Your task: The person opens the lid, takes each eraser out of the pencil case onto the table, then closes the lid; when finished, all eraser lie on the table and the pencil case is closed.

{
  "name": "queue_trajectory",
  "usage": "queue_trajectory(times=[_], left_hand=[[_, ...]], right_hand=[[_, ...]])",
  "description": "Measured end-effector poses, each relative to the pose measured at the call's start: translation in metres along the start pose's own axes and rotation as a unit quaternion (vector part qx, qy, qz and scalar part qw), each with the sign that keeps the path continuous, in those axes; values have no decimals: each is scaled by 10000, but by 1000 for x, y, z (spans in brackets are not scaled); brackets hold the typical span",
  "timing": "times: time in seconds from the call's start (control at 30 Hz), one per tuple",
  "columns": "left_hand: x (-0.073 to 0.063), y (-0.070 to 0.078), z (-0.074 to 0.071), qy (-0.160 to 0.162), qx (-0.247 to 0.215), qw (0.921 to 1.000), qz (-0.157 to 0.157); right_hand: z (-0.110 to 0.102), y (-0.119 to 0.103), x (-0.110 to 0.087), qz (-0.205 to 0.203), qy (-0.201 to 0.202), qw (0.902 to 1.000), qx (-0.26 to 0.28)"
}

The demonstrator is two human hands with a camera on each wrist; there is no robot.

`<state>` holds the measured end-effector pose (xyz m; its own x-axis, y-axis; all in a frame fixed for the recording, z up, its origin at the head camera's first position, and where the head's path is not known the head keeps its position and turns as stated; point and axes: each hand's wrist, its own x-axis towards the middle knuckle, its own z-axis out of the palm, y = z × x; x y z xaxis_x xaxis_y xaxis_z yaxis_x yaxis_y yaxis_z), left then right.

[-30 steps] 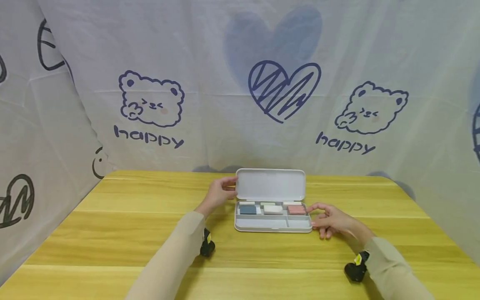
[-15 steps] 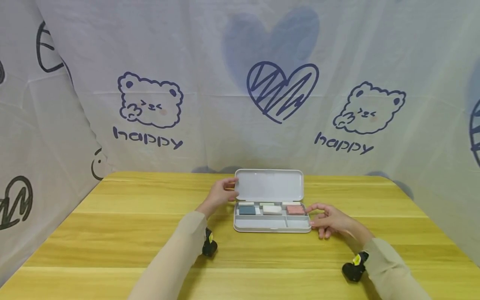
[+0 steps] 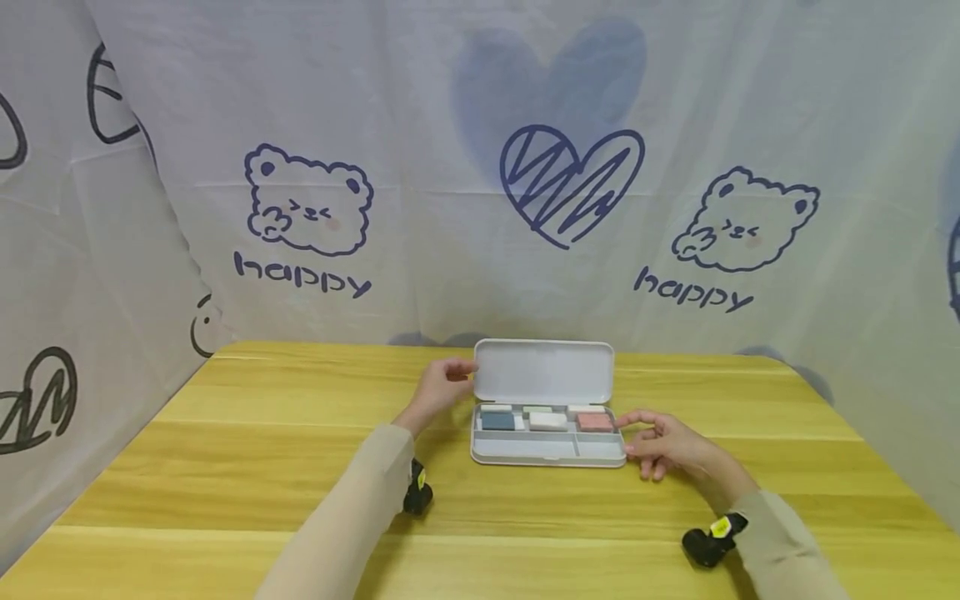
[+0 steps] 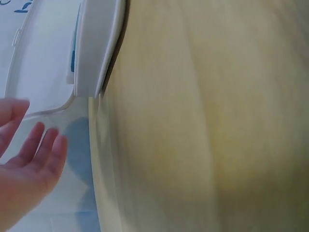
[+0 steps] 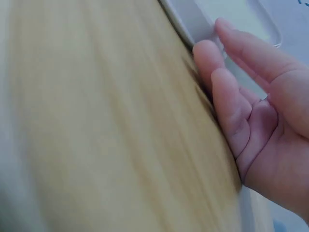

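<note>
Head view: the case sits on the table, near its far edge, lid raised and tilted back, tray toward you. Your left hand is at the lid's left edge, fingers loosely extended, grasping nothing; whether a fingertip touches the lid, can't tell. Your right hand is at the tray's right end, forefinger and thumb reaching to its wall, other fingers loosely bent below. No grasp there that I can make out; contact looks light at most.

Step in hand, as I judge it: you're steadying or squaring up the case, one hand at each end. Next move, if the lid is to come down, calls for your left fingers on its rim and a light right-hand brace; if the case is to stay put, simply lift both hands away without nudging it.

Count: one case, one lid. Six blocks in the tray's back part. Front row three, left to right: blue block, white block, pink block. Behind them three pale blocks, only their upper parts showing. Front part split by one divider into two compartments, wide left, narrower right. Two wrist cameras, two sleeves. On the cloth behind: two bears, each above one "happy", and one scribbled heart between them.
</note>
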<state>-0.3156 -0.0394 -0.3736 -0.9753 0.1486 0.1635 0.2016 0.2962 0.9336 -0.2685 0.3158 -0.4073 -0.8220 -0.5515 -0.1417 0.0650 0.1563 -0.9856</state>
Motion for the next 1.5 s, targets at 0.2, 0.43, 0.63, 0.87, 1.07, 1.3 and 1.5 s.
queue_trajectory(times=[0.2, 0.43, 0.63, 0.87, 1.07, 1.3, 1.5], left_hand=[[-3, 1, -1, 222, 906, 9939, 581], [-6, 5, 2, -870, 1596, 9771, 1109], [-10, 6, 4, -1228, 1554, 9726, 1216], [-8, 2, 3, -1405, 1584, 9725, 970], [4, -15, 3, -1555, 1566, 9690, 1109], [-4, -2, 4, -1426, 1621, 9750, 522], [-3, -3, 2, -1318, 1624, 9770, 424]], right_hand=[[1, 1, 1, 32, 56, 10000, -57], [1, 0, -1, -72, 76, 9999, -128], [2, -1, -4, -224, -3, 9997, -140], [0, 0, -3, -138, 102, 9997, -150], [-1, 1, -2, -65, 134, 9996, -229], [-1, 0, -2, 17, 207, 9993, -315], [-2, 1, -2, -33, 164, 9993, -324]])
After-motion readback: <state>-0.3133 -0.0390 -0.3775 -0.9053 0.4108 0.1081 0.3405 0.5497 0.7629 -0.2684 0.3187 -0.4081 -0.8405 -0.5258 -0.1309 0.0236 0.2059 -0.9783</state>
